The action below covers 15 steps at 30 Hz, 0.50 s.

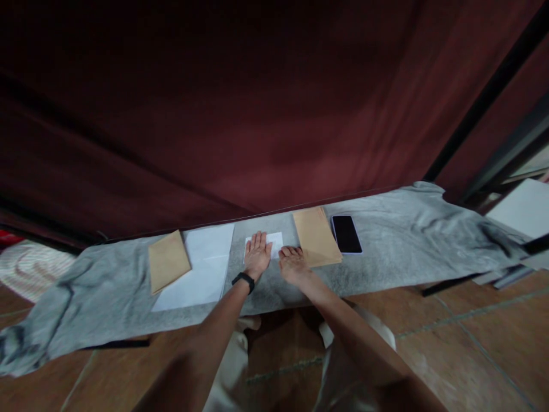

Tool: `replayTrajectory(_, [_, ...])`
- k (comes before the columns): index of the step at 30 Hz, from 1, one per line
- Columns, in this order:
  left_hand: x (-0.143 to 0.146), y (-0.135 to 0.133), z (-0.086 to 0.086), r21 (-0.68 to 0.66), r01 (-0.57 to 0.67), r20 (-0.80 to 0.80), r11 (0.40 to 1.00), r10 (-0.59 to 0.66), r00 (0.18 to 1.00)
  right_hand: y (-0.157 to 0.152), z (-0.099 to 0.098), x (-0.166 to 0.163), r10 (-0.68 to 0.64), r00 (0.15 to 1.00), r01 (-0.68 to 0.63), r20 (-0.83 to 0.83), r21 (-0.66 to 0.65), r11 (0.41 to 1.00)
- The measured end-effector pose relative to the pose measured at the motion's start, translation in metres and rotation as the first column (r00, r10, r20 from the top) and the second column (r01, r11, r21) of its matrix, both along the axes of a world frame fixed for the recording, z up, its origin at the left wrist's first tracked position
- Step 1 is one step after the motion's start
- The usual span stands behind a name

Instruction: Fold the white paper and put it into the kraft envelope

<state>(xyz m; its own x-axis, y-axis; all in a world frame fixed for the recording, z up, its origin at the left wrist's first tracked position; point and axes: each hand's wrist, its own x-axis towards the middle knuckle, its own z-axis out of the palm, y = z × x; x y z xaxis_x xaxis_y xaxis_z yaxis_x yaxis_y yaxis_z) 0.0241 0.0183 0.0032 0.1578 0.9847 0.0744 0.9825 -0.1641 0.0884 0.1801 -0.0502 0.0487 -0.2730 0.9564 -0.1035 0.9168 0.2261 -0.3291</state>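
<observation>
Far left: a pale, patterned fabric (34,269) beside the surface (111,286), which is long, narrow and draped in wrinkled grey cloth. Next along, a brown paper piece (168,262) lies askew, overlapping the left part of some large white sheets (203,266); the sheets lie flat and reach close to the near edge. Then, near the middle, my left grip (256,254), black band (243,280) at the wrist: palm down, spread wide and flat, fingers pointing away from me, covering the left part of a small white paper (275,243). That paper lies on the grey cloth between the large sheets and a second brown paper stack. At its near right corner sits my right grip (294,266), palm down, fingers close together and bent; whether it pinches anything I cannot tell, the undersides being hidden. Just right of those fingers, the brown paper stack (317,237), edges slightly fanned, long side running away from me. Beside it a phone (347,234), dark screen up, pale rim. Beyond, the cloth bunches into folds toward the right end, with a white panel (521,209) past it.
</observation>
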Motion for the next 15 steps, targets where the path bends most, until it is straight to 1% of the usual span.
replayTrajectory(8, [-0.032, -0.024, -0.002, 0.01, -0.126, -0.034, 0.992, 0.127, 0.991, -0.004, 0.003, 0.004, 0.017, 1.0, -0.017, 0.013, -0.034, 0.999])
replayTrajectory(15, [-0.043, -0.037, -0.011, 0.114, -0.171, 0.028, 0.979, 0.169, 0.985, -0.004, 0.002, 0.004, 0.012, 1.0, -0.012, 0.014, -0.057, 0.998])
